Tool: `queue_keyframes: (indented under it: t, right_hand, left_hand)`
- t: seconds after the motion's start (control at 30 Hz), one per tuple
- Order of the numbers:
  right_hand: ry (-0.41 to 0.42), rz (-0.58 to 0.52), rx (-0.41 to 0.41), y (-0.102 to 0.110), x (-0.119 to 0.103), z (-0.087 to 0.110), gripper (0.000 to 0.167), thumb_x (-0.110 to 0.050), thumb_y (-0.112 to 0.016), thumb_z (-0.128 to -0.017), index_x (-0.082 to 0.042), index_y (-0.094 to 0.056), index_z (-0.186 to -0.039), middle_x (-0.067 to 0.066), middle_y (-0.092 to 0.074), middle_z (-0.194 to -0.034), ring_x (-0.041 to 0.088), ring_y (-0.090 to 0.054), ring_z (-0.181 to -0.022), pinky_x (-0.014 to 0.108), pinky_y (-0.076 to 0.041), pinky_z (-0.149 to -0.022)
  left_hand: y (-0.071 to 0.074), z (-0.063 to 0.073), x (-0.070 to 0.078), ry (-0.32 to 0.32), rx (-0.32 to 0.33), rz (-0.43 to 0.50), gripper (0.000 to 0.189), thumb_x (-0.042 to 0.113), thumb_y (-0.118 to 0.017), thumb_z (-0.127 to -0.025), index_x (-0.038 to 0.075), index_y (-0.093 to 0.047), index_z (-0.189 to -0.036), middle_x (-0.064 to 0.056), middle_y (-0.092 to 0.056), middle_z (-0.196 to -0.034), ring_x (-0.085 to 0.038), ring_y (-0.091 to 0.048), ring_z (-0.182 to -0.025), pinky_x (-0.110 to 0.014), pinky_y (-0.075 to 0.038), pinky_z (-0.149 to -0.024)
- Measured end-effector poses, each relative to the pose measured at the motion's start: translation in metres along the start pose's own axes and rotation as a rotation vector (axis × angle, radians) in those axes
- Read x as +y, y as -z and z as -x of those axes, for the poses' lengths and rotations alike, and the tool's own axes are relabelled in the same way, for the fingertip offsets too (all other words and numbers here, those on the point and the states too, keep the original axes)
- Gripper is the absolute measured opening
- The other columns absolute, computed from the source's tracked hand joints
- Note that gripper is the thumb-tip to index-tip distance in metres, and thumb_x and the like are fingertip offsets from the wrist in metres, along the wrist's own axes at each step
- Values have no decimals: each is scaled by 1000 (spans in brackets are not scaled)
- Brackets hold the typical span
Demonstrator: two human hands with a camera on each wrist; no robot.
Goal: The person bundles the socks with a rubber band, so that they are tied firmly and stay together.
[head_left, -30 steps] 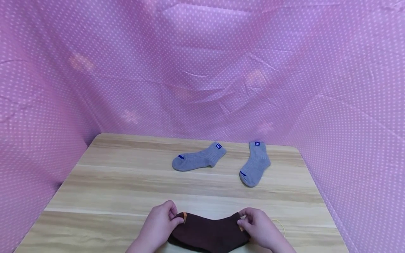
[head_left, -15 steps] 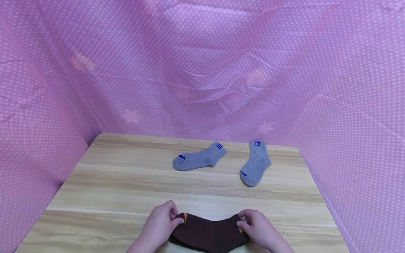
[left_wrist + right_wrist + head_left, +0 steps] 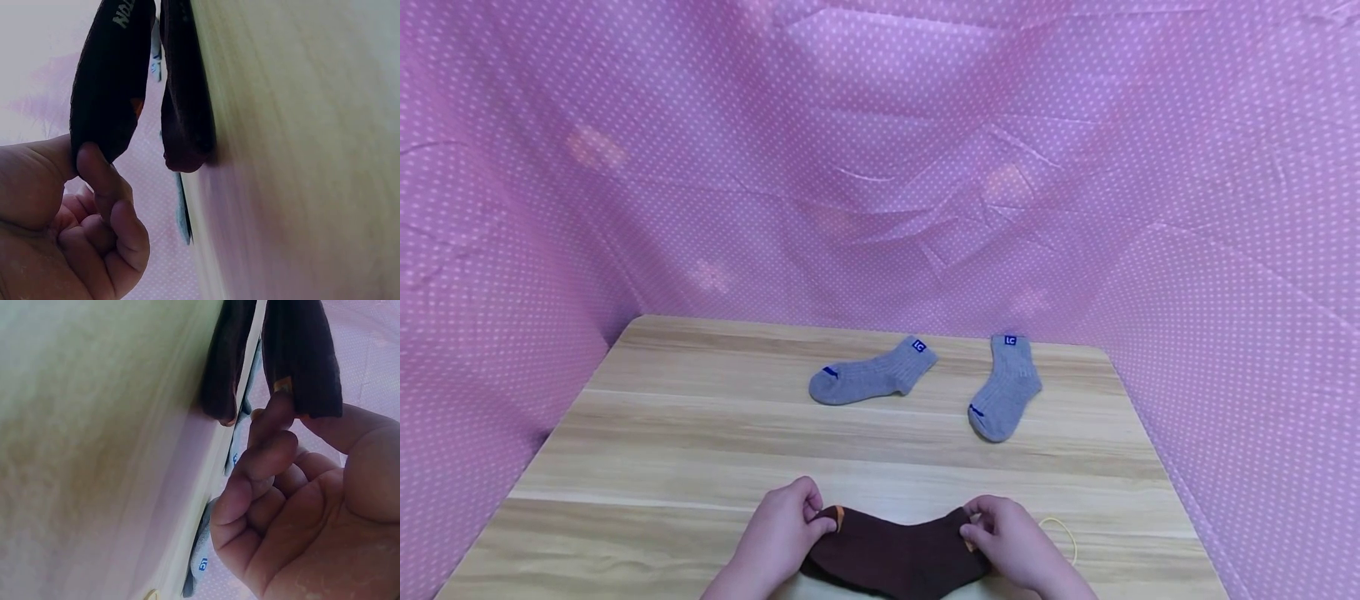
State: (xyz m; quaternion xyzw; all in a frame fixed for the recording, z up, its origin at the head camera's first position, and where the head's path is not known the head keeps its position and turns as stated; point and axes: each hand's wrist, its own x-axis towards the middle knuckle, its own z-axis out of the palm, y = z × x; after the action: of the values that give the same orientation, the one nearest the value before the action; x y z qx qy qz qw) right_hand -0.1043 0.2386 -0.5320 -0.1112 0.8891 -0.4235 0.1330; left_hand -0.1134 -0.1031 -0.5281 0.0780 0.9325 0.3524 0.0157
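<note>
Head view: L hand point(image 3: 778, 527) pinches toe, R hand point(image 3: 1011, 537) pinches cuff of upper dk-brown sock point(image 3: 891, 546), raised nr tabletop's point(image 3: 655, 467) near edge, above lower brown sock point(image 3: 185, 100). Even tension, ends aligned w/ those below, prob. works best.

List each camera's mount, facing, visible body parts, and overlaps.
Head: head-worn, facing forward and down at the table and grey socks; left hand and right hand show.
Left wrist: wrist-worn, facing the upper brown sock; left hand shows, pinching it.
Right wrist: wrist-worn, facing that sock's other end; right hand shows, pinching it.
Wrist views share: upper brown sock, lower brown sock, table.
</note>
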Motion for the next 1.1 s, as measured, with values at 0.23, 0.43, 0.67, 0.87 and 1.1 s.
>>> queue_keyframes:
  t: [0.23, 0.43, 0.67, 0.87, 1.1]
  right_hand:
    - [-4, 8, 4, -2, 4, 0, 12, -10, -74, -98, -3, -68, -105, -10, -63, -70, 2, -54, -58, 26, -45, -57]
    - [-15, 16, 4, -3, 4, 2, 15, -9, -74, -96, -2, -68, -108, -10, -63, -70, 2, -54, -59, 26, -45, -58]
    - [-15, 43, 18, -4, 5, 3, 17, -9, -76, -95, -3, -68, -109, -11, -65, -71, 2, -58, -62, 26, -47, -62]
    - [-15, 73, 39, -5, 7, 3, 18, -9, -77, -94, -5, -69, -109, -12, -65, -71, 1, -58, -64, 26, -47, -64]
    - [-3, 117, 71, -3, 10, 4, 24, -13, -80, -93, -4, -69, -112, -13, -62, -70, 0, -55, -62, 27, -47, -63]
  left_hand:
    - [-1, 0, -2, 0, -7, 6, 37, 18, -93, -79, 19, -56, -83, 10, -54, -75, -5, -51, -69, -28, -46, -65]
    - [-3, 0, -4, -9, -29, 2, 35, 17, -93, -79, 19, -60, -87, 11, -55, -76, -4, -52, -72, -31, -48, -68]
    - [-4, 1, -4, -1, -43, -25, 34, 17, -93, -78, 18, -62, -91, 12, -55, -78, -6, -53, -73, -34, -49, -70]
    - [-5, 3, -6, 7, -52, -45, 36, 16, -94, -76, 16, -64, -95, 12, -54, -78, -7, -52, -73, -35, -48, -71]
    - [-8, 5, -5, -13, -18, -89, 37, 16, -94, -76, 17, -63, -95, 12, -52, -81, -6, -50, -74, -34, -47, -69]
